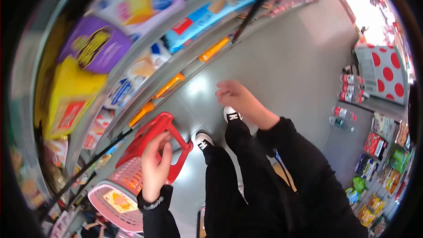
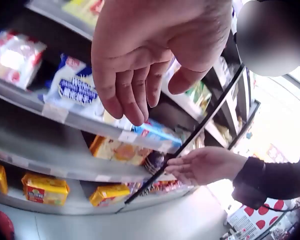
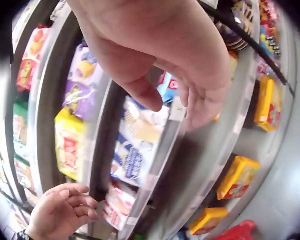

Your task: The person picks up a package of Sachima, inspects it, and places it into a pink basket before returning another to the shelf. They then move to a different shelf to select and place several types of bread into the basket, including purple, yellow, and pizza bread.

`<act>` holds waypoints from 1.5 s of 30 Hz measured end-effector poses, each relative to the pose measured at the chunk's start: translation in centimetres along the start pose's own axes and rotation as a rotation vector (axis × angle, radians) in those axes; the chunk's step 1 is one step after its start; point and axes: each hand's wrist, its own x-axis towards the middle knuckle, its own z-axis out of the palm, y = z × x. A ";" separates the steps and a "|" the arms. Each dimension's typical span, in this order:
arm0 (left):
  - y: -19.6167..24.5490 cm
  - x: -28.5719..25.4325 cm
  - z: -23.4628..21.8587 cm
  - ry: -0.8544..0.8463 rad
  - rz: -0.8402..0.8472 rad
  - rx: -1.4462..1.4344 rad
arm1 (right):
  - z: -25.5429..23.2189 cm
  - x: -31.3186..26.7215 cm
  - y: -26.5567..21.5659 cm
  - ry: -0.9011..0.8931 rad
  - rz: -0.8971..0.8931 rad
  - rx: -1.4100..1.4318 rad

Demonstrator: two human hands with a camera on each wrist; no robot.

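My left hand [image 1: 156,165] hangs with loosely bent fingers over a red and pink shopping basket [image 1: 128,177], holding nothing. The basket's red handle [image 1: 181,161] shows beside that hand, and a yellow and orange pack [image 1: 119,200] lies inside. Further forward, my right hand [image 1: 242,101] hovers above the floor with relaxed fingers and nothing in them. In the left wrist view the left hand [image 2: 155,55] is in front of shelves with a blue and white snack bag [image 2: 72,90]. The right wrist view has the right hand [image 3: 175,60] near a white and blue snack pack [image 3: 140,137].
Shelves run along the left, with a purple bag [image 1: 94,44], a yellow bag [image 1: 72,94] and a blue pack [image 1: 198,22]. Orange packs [image 2: 45,189] sit on the bottom shelf. At right stand bottles [image 1: 343,112] and a red-dotted box [image 1: 383,72]. Grey floor [image 1: 282,57] lies between.
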 end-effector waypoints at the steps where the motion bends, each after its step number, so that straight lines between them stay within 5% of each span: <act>1: -0.7 2.0 1.6 -0.064 -0.034 -0.033 | -1.5 1.2 0.4 0.042 0.005 -0.043; 5: -4.1 9.8 7.2 -0.181 -0.037 0.009 | -5.8 5.9 2.5 0.152 0.020 -0.093; 9: -5.2 16.9 11.0 -0.109 -0.232 -0.157 | -8.9 9.8 3.3 0.139 0.036 -0.114; 16: -7.9 25.4 12.8 0.245 -0.225 -0.471 | -11.2 17.0 3.9 0.083 -0.045 -0.162; 20: -10.6 29.6 11.8 0.428 -0.326 -0.790 | -11.8 23.6 2.6 0.215 -0.196 -0.263; 23: -11.8 31.8 11.2 0.434 -0.250 -0.788 | -11.6 27.4 1.3 0.351 -0.251 -0.252; 27: -10.2 32.6 12.4 0.299 -0.230 -0.658 | -11.3 31.6 0.9 0.532 -0.473 -0.354; 30: -10.6 33.4 12.8 0.306 -0.221 -0.640 | -9.9 34.3 0.3 0.722 -0.470 -0.424; 35: -11.5 34.7 12.8 0.362 -0.196 -0.667 | -11.6 33.8 0.2 0.666 -0.598 -0.194; 37: -11.9 34.9 12.5 0.301 -0.173 -0.635 | -12.6 33.5 -0.3 0.419 -0.496 -0.430; 42: -13.7 34.8 10.8 0.295 -0.162 -0.584 | -11.0 32.0 -0.2 0.596 -0.521 -0.512; 44: -19.1 36.1 6.9 0.137 0.128 0.227 | -10.5 30.2 0.0 0.620 -0.661 -0.458; 45: -19.0 36.0 6.6 0.138 0.128 0.227 | -10.5 29.6 0.0 0.620 -0.662 -0.458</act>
